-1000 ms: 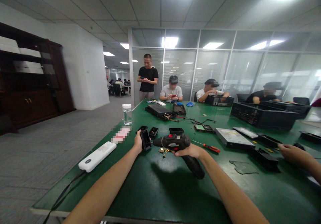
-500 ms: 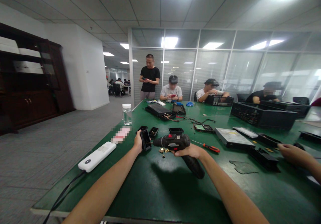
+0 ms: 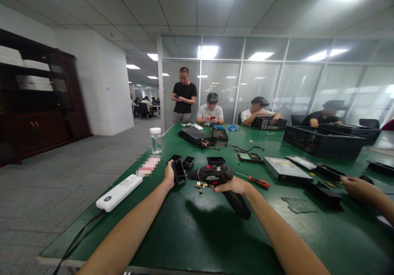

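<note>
Your left hand (image 3: 169, 175) grips a small black housing (image 3: 179, 172), held upright just above the counter (image 3: 197, 234). Your right hand (image 3: 233, 184) is clenched on a black power screwdriver (image 3: 213, 173), nose aimed at the housing, with brass bits (image 3: 200, 184) on the surface below it. The counter is green. An orange-handled screwdriver (image 3: 257, 181) lies just right, a white power bank (image 3: 119, 192) left near the edge, a clear bottle (image 3: 156, 140) further back. A co-worker's hand (image 3: 357, 188) rests far right. The room is an office: grey floor, dark wood cabinet (image 3: 37, 98), glass partition (image 3: 277, 90), panel lights overhead.
</note>
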Demonstrator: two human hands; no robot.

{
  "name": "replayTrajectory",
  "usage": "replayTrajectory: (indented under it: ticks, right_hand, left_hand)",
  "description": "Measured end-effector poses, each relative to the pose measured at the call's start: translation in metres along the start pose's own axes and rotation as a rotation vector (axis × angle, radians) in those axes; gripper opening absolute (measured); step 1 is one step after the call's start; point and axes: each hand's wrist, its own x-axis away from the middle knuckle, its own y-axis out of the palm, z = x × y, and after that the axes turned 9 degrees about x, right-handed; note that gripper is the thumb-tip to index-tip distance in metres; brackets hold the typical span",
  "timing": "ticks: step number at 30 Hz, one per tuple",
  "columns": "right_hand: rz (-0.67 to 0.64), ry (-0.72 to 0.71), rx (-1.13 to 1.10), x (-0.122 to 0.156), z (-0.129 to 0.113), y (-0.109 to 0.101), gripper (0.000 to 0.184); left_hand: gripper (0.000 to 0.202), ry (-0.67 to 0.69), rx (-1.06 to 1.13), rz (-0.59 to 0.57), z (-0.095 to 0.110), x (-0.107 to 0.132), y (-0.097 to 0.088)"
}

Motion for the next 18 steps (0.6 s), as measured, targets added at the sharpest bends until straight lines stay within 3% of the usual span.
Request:
replayTrajectory:
  ticks: [18]
  right_hand:
    - [0.026,-0.01,-0.056,0.0008,-0.0059,0.0017,0.03]
  left_hand:
    - [0.038,0.016,-0.021,-0.006,0.0004,0.0011,0.0014]
